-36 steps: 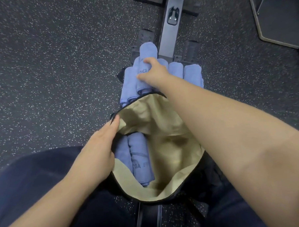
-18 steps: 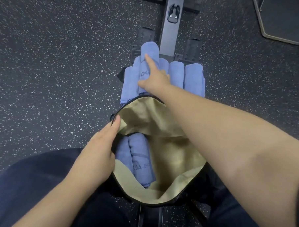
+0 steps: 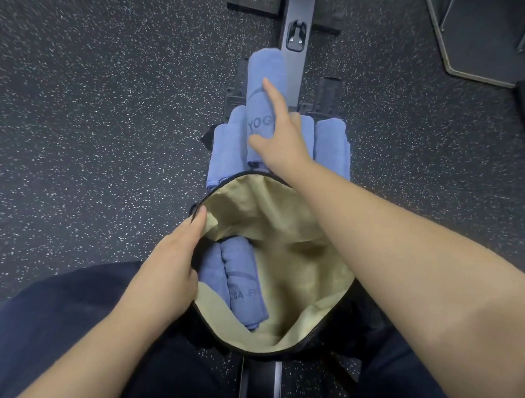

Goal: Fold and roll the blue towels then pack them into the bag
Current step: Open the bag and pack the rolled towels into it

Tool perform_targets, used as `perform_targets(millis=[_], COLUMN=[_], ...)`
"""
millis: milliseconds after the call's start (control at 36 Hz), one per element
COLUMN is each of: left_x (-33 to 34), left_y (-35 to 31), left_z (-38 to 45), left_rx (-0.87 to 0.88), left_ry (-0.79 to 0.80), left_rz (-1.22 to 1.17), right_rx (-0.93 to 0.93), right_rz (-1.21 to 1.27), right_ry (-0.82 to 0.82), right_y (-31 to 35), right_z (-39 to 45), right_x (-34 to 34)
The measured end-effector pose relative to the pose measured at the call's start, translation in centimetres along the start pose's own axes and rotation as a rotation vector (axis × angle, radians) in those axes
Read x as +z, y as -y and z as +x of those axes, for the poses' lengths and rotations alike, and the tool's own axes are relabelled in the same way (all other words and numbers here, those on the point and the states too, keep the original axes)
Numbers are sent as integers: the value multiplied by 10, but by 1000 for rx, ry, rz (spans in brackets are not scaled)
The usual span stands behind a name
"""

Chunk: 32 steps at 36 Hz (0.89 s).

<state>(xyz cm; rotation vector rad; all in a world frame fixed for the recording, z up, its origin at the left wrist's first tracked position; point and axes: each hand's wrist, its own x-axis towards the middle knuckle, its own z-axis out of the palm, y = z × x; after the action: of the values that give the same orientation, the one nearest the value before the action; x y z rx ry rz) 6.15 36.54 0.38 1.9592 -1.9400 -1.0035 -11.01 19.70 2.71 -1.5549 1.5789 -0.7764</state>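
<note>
I am holding the bag [image 3: 292, 290] open on my lap, its black zipped rim gaping and the tan lining showing. Two rolled blue towels [image 3: 238, 284] are lying side by side inside it, against the wall nearest my left hand [image 3: 164, 263]; one is showing part of a printed word. That left hand is resting on the bag's rim with the fingers fairly straight, pushing the edge outward (I am not curling them round the fabric as far as I can see). Just beyond the bag's far rim a batch of rolled towels [image 3: 331, 144] is lying packed together, and one more, the top roll [image 3: 262, 87], is lying across them, pointing away from the bag, marked "YOG". My right hand [image 3: 279, 141] is reaching over the bag and lying on that top roll, index finger stretched along it and thumb against its near end, a loose grip, not closed round it. Beyond the bag, a grey rail [image 3: 295, 20] is running away over the speckled dark floor [image 3: 86, 116].
</note>
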Motion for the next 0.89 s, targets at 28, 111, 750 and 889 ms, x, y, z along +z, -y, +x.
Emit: perform_targets(millis=[28, 111, 750, 889], left_x=[-1, -2, -4, -3], left_y=[0, -3, -4, -4], left_z=[0, -2, -6, -6], left_rx=[3, 4, -28, 12], left_ry=[5, 21, 66, 80], left_rz=[4, 6, -120, -135], right_rx=[-28, -113, -78, 79], right_rz=[6, 8, -232, -360], right_ry=[-15, -66, 336, 500], right_y=[4, 15, -47, -59], right_z=[-5, -24, -206, -213], right_x=[-6, -22, -8, -3])
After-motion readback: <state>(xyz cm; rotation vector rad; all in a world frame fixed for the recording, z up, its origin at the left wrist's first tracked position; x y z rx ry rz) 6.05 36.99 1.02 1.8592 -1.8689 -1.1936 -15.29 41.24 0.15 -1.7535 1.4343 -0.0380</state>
